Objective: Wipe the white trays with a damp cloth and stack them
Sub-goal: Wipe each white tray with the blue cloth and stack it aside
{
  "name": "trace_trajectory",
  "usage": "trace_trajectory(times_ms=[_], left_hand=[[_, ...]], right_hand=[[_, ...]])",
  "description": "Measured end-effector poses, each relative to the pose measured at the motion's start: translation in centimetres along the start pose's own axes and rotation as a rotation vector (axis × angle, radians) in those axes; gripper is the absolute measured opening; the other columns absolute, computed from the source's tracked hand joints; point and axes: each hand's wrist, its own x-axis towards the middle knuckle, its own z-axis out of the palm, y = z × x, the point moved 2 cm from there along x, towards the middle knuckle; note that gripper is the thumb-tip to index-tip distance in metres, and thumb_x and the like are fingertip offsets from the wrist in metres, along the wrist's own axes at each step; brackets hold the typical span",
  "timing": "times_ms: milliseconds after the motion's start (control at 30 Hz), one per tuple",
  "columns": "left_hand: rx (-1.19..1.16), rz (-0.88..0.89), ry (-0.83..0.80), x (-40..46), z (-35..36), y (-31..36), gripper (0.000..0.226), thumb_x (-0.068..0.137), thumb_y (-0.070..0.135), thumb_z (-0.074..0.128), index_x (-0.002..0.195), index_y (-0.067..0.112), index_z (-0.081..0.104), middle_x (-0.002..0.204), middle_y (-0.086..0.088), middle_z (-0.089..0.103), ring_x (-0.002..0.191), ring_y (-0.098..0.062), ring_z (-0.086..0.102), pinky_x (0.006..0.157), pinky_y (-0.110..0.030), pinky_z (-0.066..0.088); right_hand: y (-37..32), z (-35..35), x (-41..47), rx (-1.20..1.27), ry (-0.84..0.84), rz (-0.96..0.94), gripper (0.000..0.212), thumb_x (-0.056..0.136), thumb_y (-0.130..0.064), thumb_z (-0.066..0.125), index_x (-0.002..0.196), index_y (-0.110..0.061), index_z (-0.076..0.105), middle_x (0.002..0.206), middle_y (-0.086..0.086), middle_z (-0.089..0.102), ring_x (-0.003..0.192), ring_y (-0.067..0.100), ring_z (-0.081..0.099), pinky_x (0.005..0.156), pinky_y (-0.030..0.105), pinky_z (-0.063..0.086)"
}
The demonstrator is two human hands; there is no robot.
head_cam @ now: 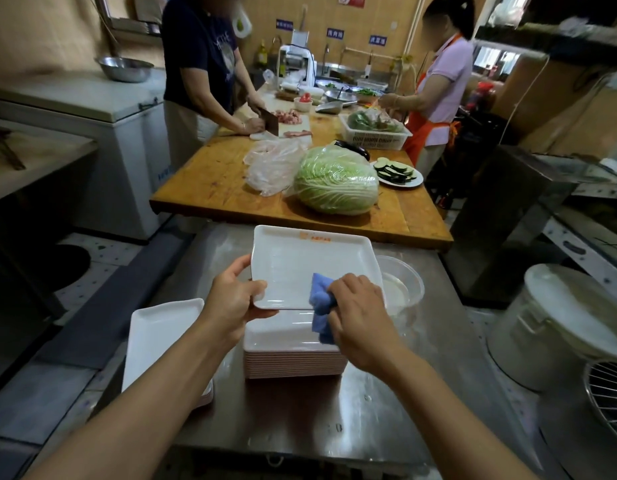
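Bare steel counter (300,420) lies nearest me, while my left hand (236,299) grips the white tray's (310,261) left edge above the stack (295,358) and my right hand (360,313) clutches the blue cloth (320,303) at its near rim.
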Motion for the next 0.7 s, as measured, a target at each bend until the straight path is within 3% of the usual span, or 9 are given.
trace_trajectory(times_ms=[67, 133, 200, 333, 533, 700], left_hand=[[-0.022, 0.005, -0.005, -0.2, 0.0, -0.2, 0.051, 0.089, -0.008, 0.046, 0.133, 0.018, 0.046, 0.119, -0.016, 0.059, 0.097, -0.033, 0.062, 0.062, -0.04, 0.056], [-0.062, 0.006, -0.024, -0.5, 0.0, -0.5, 0.048, 0.091, -0.004, 0.047, 0.135, 0.016, 0.046, 0.122, -0.017, 0.059, 0.1, -0.033, 0.063, 0.066, -0.041, 0.056], [-0.092, 0.013, -0.018, -0.8, -0.2, -0.5, 0.041, 0.095, 0.004, 0.046, 0.135, 0.014, 0.046, 0.124, -0.016, 0.059, 0.101, -0.028, 0.064, 0.066, -0.036, 0.057], [-0.057, 0.056, -0.015, -1.0, -0.6, -0.1, 0.037, 0.098, 0.009, 0.042, 0.135, 0.014, 0.047, 0.119, -0.015, 0.062, 0.091, -0.022, 0.067, 0.058, -0.03, 0.056], [0.046, 0.066, -0.017, -1.5, -0.4, -0.1, 0.041, 0.097, 0.005, 0.042, 0.136, 0.017, 0.048, 0.117, -0.012, 0.064, 0.09, -0.026, 0.066, 0.055, -0.032, 0.054], [-0.004, 0.061, 0.049, -0.8, -1.2, 0.3, 0.039, 0.095, 0.002, 0.043, 0.129, 0.019, 0.052, 0.101, -0.006, 0.067, 0.079, -0.021, 0.066, 0.049, -0.026, 0.052]], right_hand=[[-2.1, 0.5, 0.1, 0.146, 0.028, -0.067, 0.018, 0.073, -0.018, 0.038, 0.081, -0.012, 0.054, 0.077, -0.005, 0.05, 0.077, 0.006, 0.045, 0.078, 0.033, 0.039], [-3.7, 1.1, 0.4, 0.161, 0.04, -0.148, 0.022, 0.077, -0.022, 0.043, 0.091, -0.013, 0.058, 0.089, -0.003, 0.054, 0.087, 0.004, 0.044, 0.083, 0.028, 0.036], [-4.8, 1.8, 0.9, 0.151, 0.043, -0.207, 0.027, 0.082, -0.024, 0.045, 0.1, -0.01, 0.059, 0.105, 0.006, 0.056, 0.097, 0.017, 0.048, 0.089, 0.033, 0.037], [-6.0, 1.7, 2.7, 0.199, 0.084, -0.195, 0.033, 0.082, -0.029, 0.042, 0.095, -0.006, 0.06, 0.1, 0.01, 0.059, 0.091, 0.024, 0.052, 0.083, 0.037, 0.04], [-4.7, 1.4, 6.7, -0.137, 0.122, -0.215, 0.038, 0.084, -0.023, 0.054, 0.119, -0.008, 0.052, 0.129, 0.006, 0.049, 0.122, 0.023, 0.041, 0.104, 0.032, 0.022], [-1.6, 0.6, 5.8, -0.183, 0.157, -0.122, 0.034, 0.086, -0.02, 0.049, 0.119, -0.012, 0.052, 0.126, 0.003, 0.051, 0.12, 0.02, 0.042, 0.101, 0.03, 0.018]])
